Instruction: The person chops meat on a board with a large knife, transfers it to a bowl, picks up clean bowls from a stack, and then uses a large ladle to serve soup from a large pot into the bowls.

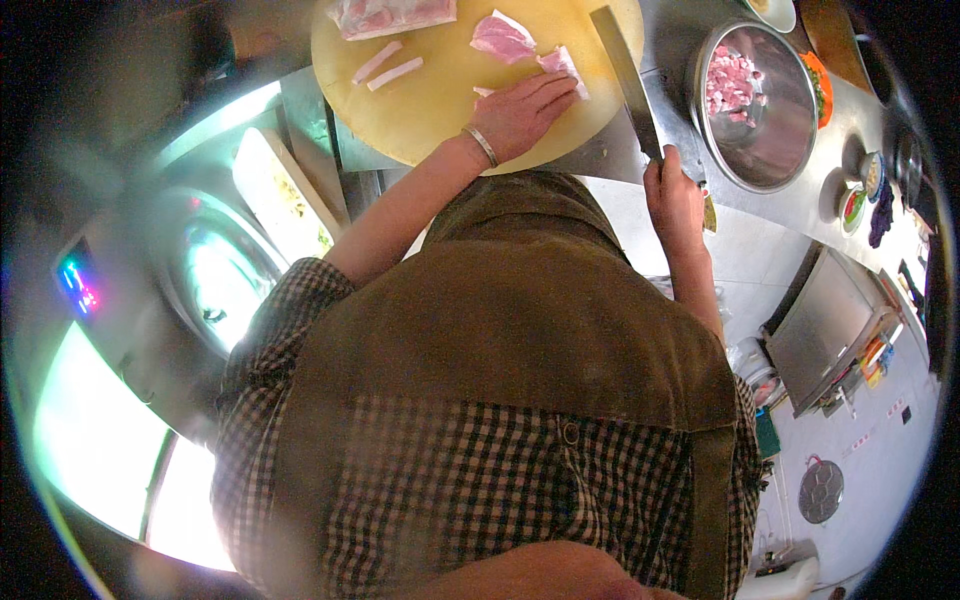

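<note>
My left hand (pixel 521 112), with a bracelet at the wrist, lies palm down on the round yellow cutting board (pixel 442 112), its fingertips resting on a strip of raw meat (pixel 566 66). My right hand (pixel 673 191) grips the handle of a cleaver-like kitchen knife (pixel 630 79), whose long blade reaches over the board's right edge, apart from the meat. Beside the strip lies a larger piece of pink meat (pixel 504 37). Two pale strips (pixel 395 73) are at the board's left, below a big slab of meat (pixel 394 16) at the far edge. A small pale piece shows by my left hand.
A steel bowl (pixel 796 150) with diced meat (pixel 731 82) stands right of the board on the metal counter. Past it are an orange dish (pixel 827 90) of chopped greens and small bowls (pixel 852 210). At left are a white tray (pixel 247 169) with food bits and a round metal basin (pixel 176 277).
</note>
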The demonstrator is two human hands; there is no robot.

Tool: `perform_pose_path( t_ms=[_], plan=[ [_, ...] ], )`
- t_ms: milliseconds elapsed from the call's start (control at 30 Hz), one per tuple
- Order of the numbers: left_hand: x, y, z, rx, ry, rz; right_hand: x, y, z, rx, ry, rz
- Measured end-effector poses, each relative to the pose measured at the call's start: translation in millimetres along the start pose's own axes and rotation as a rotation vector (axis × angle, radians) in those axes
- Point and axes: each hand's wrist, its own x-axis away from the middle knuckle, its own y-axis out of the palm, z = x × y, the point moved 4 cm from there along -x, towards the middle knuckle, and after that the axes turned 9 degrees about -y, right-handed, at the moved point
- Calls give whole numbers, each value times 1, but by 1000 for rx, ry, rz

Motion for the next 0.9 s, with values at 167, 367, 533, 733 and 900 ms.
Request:
perform_pose_path(
  t_ms=[167, 367, 533, 733, 900],
  plan=[
    [-5, -7, -3, 7, -14, 19, 5, 4, -26, -39, -54, -102],
    [-10, 0, -10, 6, -8, 16, 9, 17, -25, -113, 28, -177],
    [-11, -3, -12, -9, -3, 13, -14, 27, -29, -138, 34, -223],
    [-12, -4, -11, -7, -12, 15, -54, 31, -39, -102, 4, -194],
    [-12, -1, -9, 1, -35, 55, -15, 27, -19, 44, -12, -250]
  ],
)
